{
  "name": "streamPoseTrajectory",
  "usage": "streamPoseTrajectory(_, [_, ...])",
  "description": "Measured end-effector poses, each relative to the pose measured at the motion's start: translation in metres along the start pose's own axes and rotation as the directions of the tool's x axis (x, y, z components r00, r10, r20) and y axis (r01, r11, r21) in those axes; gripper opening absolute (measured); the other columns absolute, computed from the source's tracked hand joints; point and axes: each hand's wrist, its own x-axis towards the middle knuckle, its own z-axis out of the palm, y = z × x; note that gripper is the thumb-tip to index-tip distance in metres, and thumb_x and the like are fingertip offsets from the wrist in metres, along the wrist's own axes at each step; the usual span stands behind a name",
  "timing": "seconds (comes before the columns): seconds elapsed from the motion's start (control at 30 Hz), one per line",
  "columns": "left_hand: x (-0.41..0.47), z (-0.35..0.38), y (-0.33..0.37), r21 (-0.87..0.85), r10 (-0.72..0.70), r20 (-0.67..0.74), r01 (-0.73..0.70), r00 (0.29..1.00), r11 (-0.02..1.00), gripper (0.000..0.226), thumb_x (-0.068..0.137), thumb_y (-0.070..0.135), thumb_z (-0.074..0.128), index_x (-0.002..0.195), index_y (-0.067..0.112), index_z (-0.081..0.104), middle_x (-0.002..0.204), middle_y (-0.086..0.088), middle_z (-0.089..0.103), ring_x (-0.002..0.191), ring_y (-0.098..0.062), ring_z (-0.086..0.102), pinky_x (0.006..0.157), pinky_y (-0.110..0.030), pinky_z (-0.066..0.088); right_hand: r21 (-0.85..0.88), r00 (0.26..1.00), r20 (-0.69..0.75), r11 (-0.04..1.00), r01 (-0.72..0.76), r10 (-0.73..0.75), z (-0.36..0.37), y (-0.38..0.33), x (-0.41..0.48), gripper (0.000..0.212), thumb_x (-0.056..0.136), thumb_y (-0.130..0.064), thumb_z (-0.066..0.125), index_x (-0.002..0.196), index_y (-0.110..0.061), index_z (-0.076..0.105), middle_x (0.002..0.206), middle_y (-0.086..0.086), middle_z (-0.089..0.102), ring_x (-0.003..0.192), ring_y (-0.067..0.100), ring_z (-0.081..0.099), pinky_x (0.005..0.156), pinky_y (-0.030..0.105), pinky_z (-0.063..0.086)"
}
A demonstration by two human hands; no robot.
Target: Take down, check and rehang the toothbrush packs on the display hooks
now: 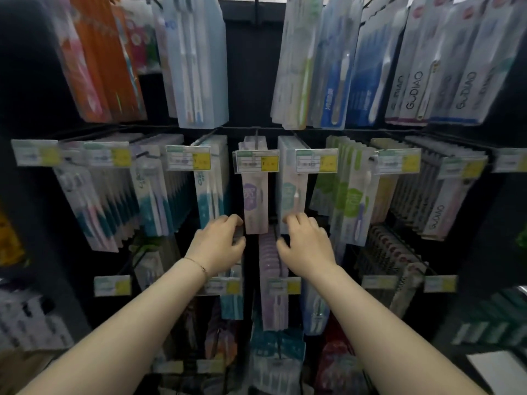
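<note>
Toothbrush packs hang in rows on black display hooks. In the middle row a purple toothbrush pack (255,195) hangs beside a mint toothbrush pack (292,189). My left hand (216,243) curls its fingers and thumb round the lower left corner of the purple pack. My right hand (306,243) has its fingers over the bottom edge of the mint pack, thumb underneath. Both packs still hang from their hooks behind price tags (256,162).
Teal packs (211,192) hang close on the left and green packs (350,201) close on the right. More packs fill the row above (199,67) and the rows below (271,280). Price tags stick out at the hook ends.
</note>
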Motion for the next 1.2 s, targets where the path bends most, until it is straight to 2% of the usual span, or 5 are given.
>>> streamPoseTrajectory(0.53, [0.024,0.011,0.008,-0.042,-0.023,0.01,0.023,1.0,0.999,0.042,0.095,0.039,0.046,0.134,0.025,0.042,0.127,0.001,0.051,0.116,-0.02,0.049,0.092,-0.04,0.046,0.015,1.0,0.013,1.0,0.024,-0.024,0.0,0.021,0.019,0.042,0.093,-0.033,0.045,0.132,-0.018,0.042,0.125,0.002,0.049,0.115,0.025,0.045,0.094,0.041,0.041])
streamPoseTrajectory(0.8, [0.042,0.018,0.002,-0.331,-0.127,-0.013,0.115,0.992,0.937,0.056,0.095,0.03,0.052,0.145,0.019,0.029,0.147,-0.005,0.037,0.131,-0.02,0.041,0.103,-0.031,0.037,0.218,0.997,0.055,0.975,0.033,-0.045,0.012,0.01,0.045,0.047,0.094,-0.031,0.05,0.138,-0.019,0.036,0.132,0.002,0.045,0.121,0.022,0.045,0.093,0.038,0.045])
streamPoseTrajectory(0.97, [0.072,0.014,-0.009,-0.502,-0.163,-0.024,0.129,0.986,0.855,0.065,0.095,0.026,0.054,0.151,0.023,0.019,0.153,-0.002,0.031,0.139,-0.021,0.032,0.113,-0.035,0.031,0.347,0.997,0.08,0.938,-0.02,-0.008,0.018,-0.001,0.072,0.063,0.095,-0.027,0.049,0.15,-0.021,0.02,0.151,0.0,0.031,0.136,0.02,0.035,0.104,0.038,0.04])
streamPoseTrajectory(1.07, [0.093,0.011,-0.01,-0.544,-0.084,-0.112,0.009,0.99,0.839,0.061,0.093,0.019,0.056,0.147,0.021,0.028,0.14,0.009,0.042,0.131,-0.013,0.04,0.105,-0.022,0.032,0.407,0.999,0.028,0.913,0.015,-0.029,0.023,-0.006,0.088,0.071,0.094,-0.023,0.052,0.153,-0.018,0.013,0.154,0.003,0.027,0.138,0.021,0.033,0.107,0.033,0.034])
streamPoseTrajectory(1.2, [0.119,0.007,-0.011,-0.573,-0.09,-0.165,-0.022,0.982,0.819,0.064,0.092,0.019,0.061,0.147,0.016,0.03,0.132,0.016,0.044,0.128,-0.005,0.04,0.097,-0.006,0.028,0.471,0.999,-0.041,0.882,0.031,-0.013,0.032,-0.011,0.109,0.069,0.093,-0.023,0.054,0.151,-0.023,0.017,0.146,0.002,0.037,0.129,0.022,0.043,0.099,0.038,0.042])
